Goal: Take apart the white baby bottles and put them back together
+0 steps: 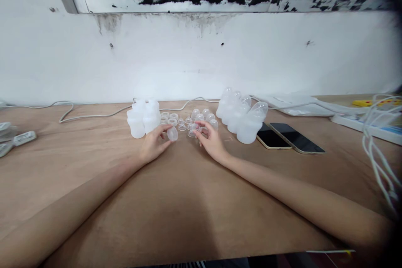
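Between thumb and fingers, my left hand (155, 141) holds a translucent ring (172, 133), tilted toward the camera. My right hand (211, 139) pinches a small clear nipple-shaped piece (192, 133) among others like it. Behind my left hand stand several frosted bottles (143, 118) without caps. Several translucent rings (165, 115) lie just right of them. Clear domed caps (205, 113) sit in a group behind my right hand. Further right, frosted bottles with clear domed tops (243, 115) stand in a slanting row.
Two dark phones (297, 137) lie right of the capped bottles. Behind them are a clear plastic bag (295, 104) and a white power strip (367, 125) with tangled cables (373, 150). White adapters (24, 137) lie at far left. A thin cable runs along the wall.
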Demonstrator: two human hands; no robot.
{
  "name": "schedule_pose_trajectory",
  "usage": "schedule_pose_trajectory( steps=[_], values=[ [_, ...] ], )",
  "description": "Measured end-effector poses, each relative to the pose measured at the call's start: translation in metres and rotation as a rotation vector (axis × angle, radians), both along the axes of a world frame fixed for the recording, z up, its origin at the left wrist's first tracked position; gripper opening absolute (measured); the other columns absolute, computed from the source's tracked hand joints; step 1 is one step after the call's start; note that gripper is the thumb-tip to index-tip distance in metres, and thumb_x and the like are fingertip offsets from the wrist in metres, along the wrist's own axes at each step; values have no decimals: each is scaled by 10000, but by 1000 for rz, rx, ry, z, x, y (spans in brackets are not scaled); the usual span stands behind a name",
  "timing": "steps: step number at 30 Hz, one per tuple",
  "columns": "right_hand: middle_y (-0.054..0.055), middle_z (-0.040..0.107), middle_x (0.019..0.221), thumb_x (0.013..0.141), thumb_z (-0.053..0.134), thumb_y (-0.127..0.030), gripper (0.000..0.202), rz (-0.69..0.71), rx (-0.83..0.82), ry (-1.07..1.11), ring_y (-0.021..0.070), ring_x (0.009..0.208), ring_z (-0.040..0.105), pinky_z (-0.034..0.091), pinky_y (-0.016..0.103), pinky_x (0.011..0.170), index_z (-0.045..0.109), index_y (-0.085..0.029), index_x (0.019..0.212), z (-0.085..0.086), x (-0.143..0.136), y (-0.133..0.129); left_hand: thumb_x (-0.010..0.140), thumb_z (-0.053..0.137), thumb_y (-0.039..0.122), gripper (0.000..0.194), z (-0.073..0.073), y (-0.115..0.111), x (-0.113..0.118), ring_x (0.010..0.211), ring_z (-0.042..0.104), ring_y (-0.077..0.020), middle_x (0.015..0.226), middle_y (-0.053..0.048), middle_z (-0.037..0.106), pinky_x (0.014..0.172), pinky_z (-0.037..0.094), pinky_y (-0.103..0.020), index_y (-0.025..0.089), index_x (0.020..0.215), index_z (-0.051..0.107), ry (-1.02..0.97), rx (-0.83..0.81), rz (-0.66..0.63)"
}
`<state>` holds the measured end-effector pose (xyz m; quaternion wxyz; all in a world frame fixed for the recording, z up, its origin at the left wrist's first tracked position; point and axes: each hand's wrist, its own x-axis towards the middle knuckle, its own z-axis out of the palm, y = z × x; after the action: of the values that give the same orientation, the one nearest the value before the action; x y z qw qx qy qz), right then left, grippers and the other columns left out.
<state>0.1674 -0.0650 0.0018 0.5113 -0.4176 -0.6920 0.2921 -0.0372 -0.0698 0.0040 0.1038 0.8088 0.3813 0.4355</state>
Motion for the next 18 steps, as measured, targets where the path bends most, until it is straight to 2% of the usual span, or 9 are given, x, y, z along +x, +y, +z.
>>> schedule_pose_trajectory(
  steps=[3, 8, 18],
  values=[
    [39, 494, 898, 739, 496, -344, 323, 15, -9, 74, 100, 639, 503, 395, 164, 374, 461, -212, 1032, -2, 0, 1, 718, 554, 248, 385, -3, 1, 0, 868, 557, -154, 1072, -84, 541, 761, 482, -312, 153, 1076, 446, -58, -62, -36],
    [31, 489, 847, 736, 500, -323, 317, 27, 4, 60, 101, 638, 505, 392, 160, 369, 463, -218, 1033, -2, -1, -1, 704, 570, 272, 382, -4, 1, 1, 852, 578, -168, 1043, -95, 563, 772, 485, -345, 141, 1041, 448, -86, -110, -62],
    [43, 486, 881, 739, 492, -300, 310, 35, -11, 48, 106, 643, 514, 397, 162, 364, 455, -219, 1036, 1, -2, -3, 702, 573, 274, 381, -1, -1, 2, 848, 578, -166, 1035, -92, 565, 757, 491, -336, 139, 1039, 456, -55, -125, -70]
  ],
)
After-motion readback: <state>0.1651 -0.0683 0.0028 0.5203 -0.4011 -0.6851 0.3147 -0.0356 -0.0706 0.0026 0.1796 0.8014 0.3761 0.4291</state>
